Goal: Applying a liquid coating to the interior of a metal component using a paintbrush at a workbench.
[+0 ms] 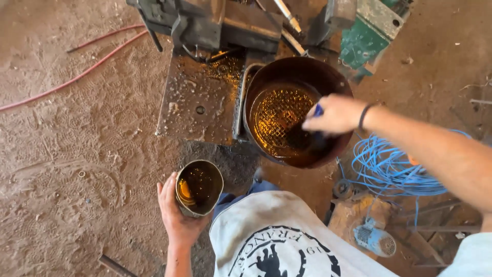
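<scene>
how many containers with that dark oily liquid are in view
2: a small dented can held in the left hand, and a big round basin by the metal plate, where the right hand reaches in.

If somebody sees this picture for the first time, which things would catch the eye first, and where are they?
Most striking is the big dark round basin at upper centre, with amber oily liquid glinting over a mesh; the right hand reaches into it, holding something blue. At lower centre the left hand holds a small tin can with the same dark liquid. A tangle of bright blue wire lies on the dirt floor at right.
</scene>
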